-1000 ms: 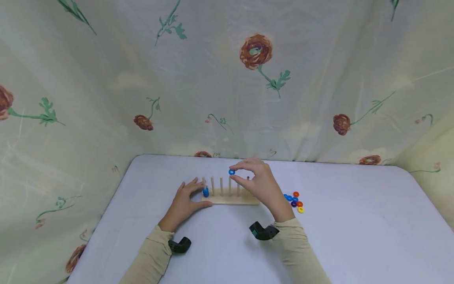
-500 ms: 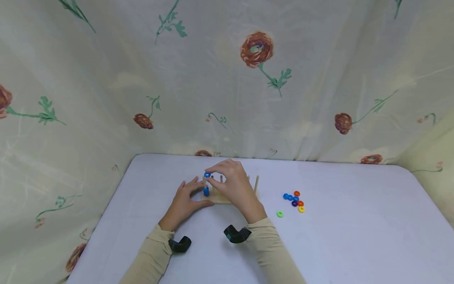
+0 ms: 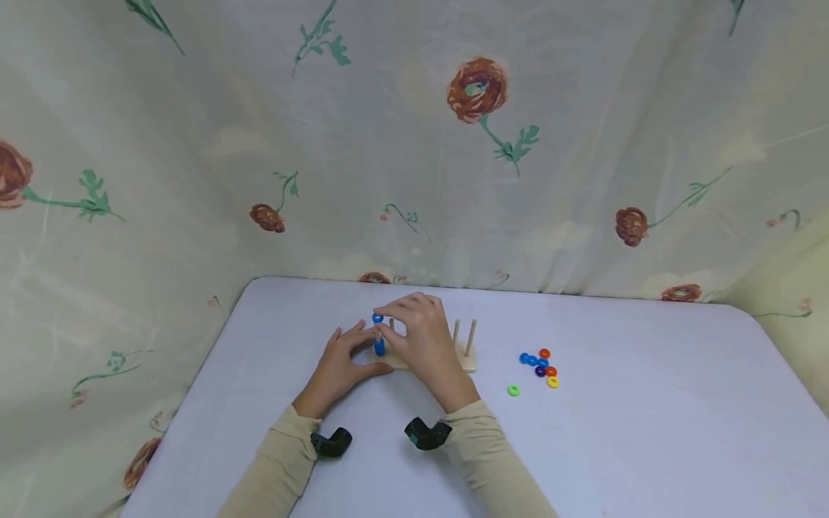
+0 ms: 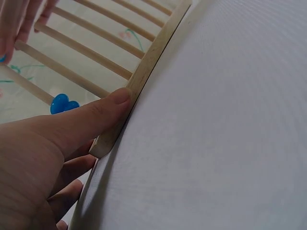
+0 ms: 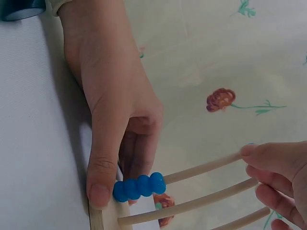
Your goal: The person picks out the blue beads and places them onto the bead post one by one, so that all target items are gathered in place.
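A wooden peg stand with upright pegs stands on the table. My left hand grips its left end, thumb along the front edge and fingers behind in the left wrist view. Several blue beads are stacked low on the leftmost peg, just past the left thumb. At that peg's top my right hand pinches another blue bead between thumb and forefinger. In the right wrist view the fingertips mostly hide this bead. The right hand covers the middle pegs from the head view.
To the right of the stand lies a loose group of blue beads, with orange beads, a dark purple bead and a yellow bead. A green bead lies nearer the front. A flowered curtain hangs behind the table.
My right hand has carried the blue bead leftward across the stand to the leftmost peg's top, uncovering the green bead and right-hand pegs. The left hand keeps its grip on the stand.
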